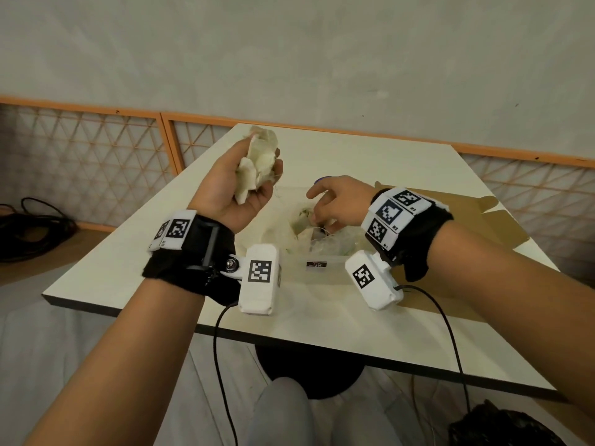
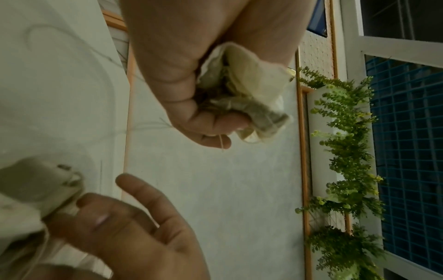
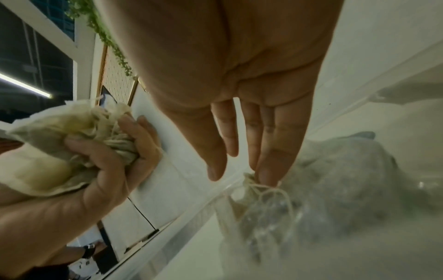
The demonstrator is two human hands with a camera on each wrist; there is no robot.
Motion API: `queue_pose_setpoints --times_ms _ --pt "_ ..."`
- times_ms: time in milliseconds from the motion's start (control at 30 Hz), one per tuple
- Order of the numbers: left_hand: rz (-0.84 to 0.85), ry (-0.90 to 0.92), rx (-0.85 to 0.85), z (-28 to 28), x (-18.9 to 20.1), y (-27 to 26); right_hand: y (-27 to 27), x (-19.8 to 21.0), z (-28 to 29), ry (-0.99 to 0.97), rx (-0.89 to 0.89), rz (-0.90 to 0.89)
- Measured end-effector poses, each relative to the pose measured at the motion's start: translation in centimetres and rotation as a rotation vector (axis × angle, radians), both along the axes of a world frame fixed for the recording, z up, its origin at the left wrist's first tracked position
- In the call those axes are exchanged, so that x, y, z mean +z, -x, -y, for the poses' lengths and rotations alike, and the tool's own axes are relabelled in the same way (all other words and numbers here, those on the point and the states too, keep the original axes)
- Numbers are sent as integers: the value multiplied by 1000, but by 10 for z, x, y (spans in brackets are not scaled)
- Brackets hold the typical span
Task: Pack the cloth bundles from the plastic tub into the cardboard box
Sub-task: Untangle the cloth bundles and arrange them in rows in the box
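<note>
Setting: cream square table (image 1: 370, 162) on a black pedestal base, before a grey wall with an orange-framed lattice panel (image 1: 96, 156) along its foot.
Plastic tub: clear plastic tub (image 1: 322, 275) stands on the table at the near centre, just beside the cardboard box; a small dark label shows on its near wall.
Cardboard box: brown cardboard box (image 1: 467, 220) lies at the right of the table with its flaps spread open; its inside is mostly hidden behind the right forearm.
Cloth bundles in tub: several pale cloth bundles (image 1: 302, 220) lie heaped inside the tub; the count cannot be told.
Left hand: left hand (image 1: 238, 185) is raised above the table, left of the tub, palm turned up, fingers curled round a cream cloth bundle (image 1: 257, 162). The left wrist view shows the fingers (image 2: 210, 123) closed on the cloth with a loose thread hanging.
Right hand: right hand (image 1: 338, 201) reaches down into the tub, fingers nearly straight. In the right wrist view two fingertips (image 3: 266, 174) pinch the tied neck of a drawstring bundle (image 3: 254, 195), which rests among the others in the tub.
Wrist gear: black wrist straps with white marker blocks and white camera housings on both forearms; a black cable runs from each.
Floor items: coiled black cables (image 1: 32, 226) at the left; a black bag (image 1: 502, 426) at the lower right.
</note>
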State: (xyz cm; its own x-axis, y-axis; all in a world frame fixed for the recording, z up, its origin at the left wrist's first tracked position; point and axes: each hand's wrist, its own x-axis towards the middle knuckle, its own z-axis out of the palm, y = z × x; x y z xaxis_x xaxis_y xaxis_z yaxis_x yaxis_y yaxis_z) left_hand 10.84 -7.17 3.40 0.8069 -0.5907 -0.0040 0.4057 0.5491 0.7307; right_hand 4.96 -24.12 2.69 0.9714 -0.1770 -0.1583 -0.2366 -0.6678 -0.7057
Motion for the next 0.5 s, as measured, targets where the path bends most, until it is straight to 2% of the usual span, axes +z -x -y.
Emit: queue_pose_setpoints --times_ms 133,267,367,500 --pt "-48 -22 -68 10 -6 12 13 11 1 -19 5 70" --pt "-56 -58 -118 25 -27 30 54 15 23 33 -11 67" --pt "-32 -47 -152 34 -33 36 97 3 48 47 -92 82" --pt "-11 5 -192 46 -30 40 139 -17 64 -36 -208 234"
